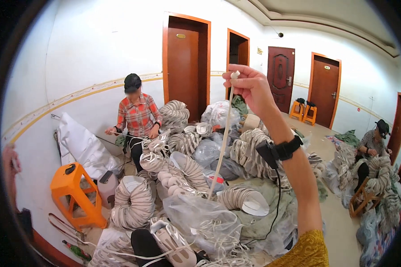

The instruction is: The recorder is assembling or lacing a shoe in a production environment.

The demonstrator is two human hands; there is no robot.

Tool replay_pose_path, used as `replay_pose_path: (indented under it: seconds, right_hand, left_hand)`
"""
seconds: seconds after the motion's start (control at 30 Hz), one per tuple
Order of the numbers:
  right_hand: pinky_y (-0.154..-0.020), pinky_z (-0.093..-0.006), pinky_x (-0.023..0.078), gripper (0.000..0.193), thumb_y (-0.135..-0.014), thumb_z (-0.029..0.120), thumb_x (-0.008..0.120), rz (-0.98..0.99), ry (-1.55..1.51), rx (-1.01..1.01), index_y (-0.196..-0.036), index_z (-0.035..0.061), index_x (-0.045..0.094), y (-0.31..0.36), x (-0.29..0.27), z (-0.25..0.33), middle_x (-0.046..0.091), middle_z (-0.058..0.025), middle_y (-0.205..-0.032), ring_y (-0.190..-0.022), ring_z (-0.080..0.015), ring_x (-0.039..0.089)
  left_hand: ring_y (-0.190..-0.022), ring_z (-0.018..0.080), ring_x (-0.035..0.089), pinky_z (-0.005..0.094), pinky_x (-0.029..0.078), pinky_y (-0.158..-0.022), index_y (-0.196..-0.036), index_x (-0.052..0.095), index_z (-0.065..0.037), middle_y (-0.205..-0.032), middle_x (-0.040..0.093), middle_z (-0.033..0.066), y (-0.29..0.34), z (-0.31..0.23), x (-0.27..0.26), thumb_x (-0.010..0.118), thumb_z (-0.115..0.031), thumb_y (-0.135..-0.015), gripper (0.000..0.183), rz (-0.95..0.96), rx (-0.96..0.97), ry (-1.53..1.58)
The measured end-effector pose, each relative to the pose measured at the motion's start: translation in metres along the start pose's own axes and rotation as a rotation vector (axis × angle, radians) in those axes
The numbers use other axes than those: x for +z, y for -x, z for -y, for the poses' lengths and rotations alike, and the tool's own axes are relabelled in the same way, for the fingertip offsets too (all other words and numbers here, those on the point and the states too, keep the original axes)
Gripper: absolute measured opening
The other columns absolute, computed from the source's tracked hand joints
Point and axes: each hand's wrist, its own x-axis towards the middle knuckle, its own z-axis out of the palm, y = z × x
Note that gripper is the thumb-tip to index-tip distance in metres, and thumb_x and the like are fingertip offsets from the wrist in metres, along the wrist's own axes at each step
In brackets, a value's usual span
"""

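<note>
My right hand [250, 86] is raised high in the middle of the view. Its thumb and fingers pinch a cream shoelace [226, 129] near its bunched upper end. From there the lace hangs down, slightly slanted, to a clear plastic bag [182, 209] with several loose laces [218, 231] in and around it. A beige and white sneaker [171, 242] sits low in the view beside my dark-clad knee [142, 244], with a pale lace stretching leftward across it. I see no left hand that I can make out.
Curved stacks of shoe uppers [133, 204] lie all around on plastic and green cloth. An orange stool [73, 187] and a green bottle [75, 250] are at left. A co-worker in a plaid shirt [140, 116] sits ahead; another person [373, 144] works at far right. A black cable [278, 200] hangs from my wristband.
</note>
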Motion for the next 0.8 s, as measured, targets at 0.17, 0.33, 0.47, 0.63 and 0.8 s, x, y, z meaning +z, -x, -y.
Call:
replay_pose_path:
  seconds: [0.17,0.33,0.47,0.63,0.8]
  right_hand:
    - [-0.057,-0.0232,0.05,0.024,-0.079,-0.004,0.047,0.157,-0.277,0.162,-0.102,-0.0053,0.053,0.027,0.04,-0.019,0.06,-0.017,-0.091,-0.076,-0.0218,0.062]
    - [-0.061,-0.0248,0.049,0.023,-0.072,-0.01,0.05,0.339,-0.439,0.326,-0.092,-0.0011,0.056,0.074,0.094,-0.066,0.061,-0.0138,-0.088,-0.079,-0.0221,0.062]
    - [-0.063,-0.0246,0.047,0.023,-0.068,-0.011,0.053,0.382,-0.521,0.422,-0.088,0.0004,0.056,0.118,0.135,-0.108,0.062,-0.0105,-0.082,-0.077,-0.0192,0.061]
    - [-0.063,-0.0218,0.045,0.023,-0.067,-0.009,0.056,0.376,-0.438,0.491,-0.087,0.0016,0.056,0.149,0.154,-0.143,0.062,-0.0057,-0.078,-0.072,-0.012,0.059]
    - [-0.069,-0.023,0.046,0.022,-0.069,-0.005,0.058,0.372,-0.557,0.511,-0.09,0.002,0.057,0.168,0.175,-0.173,0.061,-0.0071,-0.089,-0.08,-0.0111,0.058]
  left_hand:
    - [-0.048,0.0073,0.044,0.0205,0.039,-0.041,-0.093,0.048,-0.005,-0.062,0.043,-0.001,0.069,0.013,0.124,0.047,-0.017,-0.079,0.018,0.426,-0.112,0.246]
    - [-0.049,0.0067,0.043,0.0199,0.034,-0.041,-0.09,0.051,-0.001,-0.072,0.052,0.004,0.157,-0.005,0.213,0.052,-0.009,-0.075,0.017,0.753,-0.53,0.461]
    - [-0.045,0.002,0.035,0.0172,0.022,-0.036,-0.098,0.05,0.0,-0.069,0.048,-0.0021,0.197,0.003,0.239,0.056,-0.011,-0.078,0.024,0.827,-0.696,0.617]
    - [-0.044,0.001,0.033,0.0159,0.023,-0.037,-0.1,0.05,-0.002,-0.071,0.047,-0.0029,0.216,0.036,0.235,0.056,-0.014,-0.082,0.023,0.791,-0.724,0.707]
    - [-0.042,0.0005,0.033,0.0161,0.023,-0.037,-0.105,0.048,-0.005,-0.073,0.05,-0.0008,0.229,0.065,0.225,0.053,-0.011,-0.083,0.024,0.71,-0.865,0.856]
